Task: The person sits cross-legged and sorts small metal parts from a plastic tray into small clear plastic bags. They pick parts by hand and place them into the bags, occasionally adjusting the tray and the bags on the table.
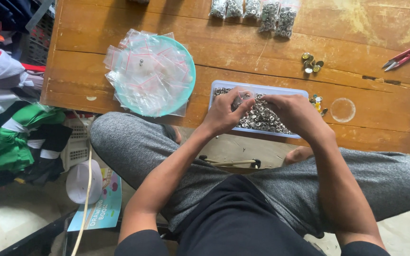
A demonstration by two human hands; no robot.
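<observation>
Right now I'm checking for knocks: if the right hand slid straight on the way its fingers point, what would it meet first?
The right hand points left over the tray, so it would probably meet the small clear bag in the left hand first; depth is unclear.

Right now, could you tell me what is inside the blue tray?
The tray holds a heap of small silver metal fasteners. The left hand and right hand cover part of it, so its bottom stays hidden.

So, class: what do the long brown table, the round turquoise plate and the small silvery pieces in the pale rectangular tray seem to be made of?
Long brown table: wood, worn varnish; grain, cracks and scuffs show.
Round turquoise plate: probably plastic; smooth, evenly coloured rim.
Small silvery pieces: apparently metal; bright glints.
Pale rectangular tray: likely plastic; thin, matte rim.
</observation>
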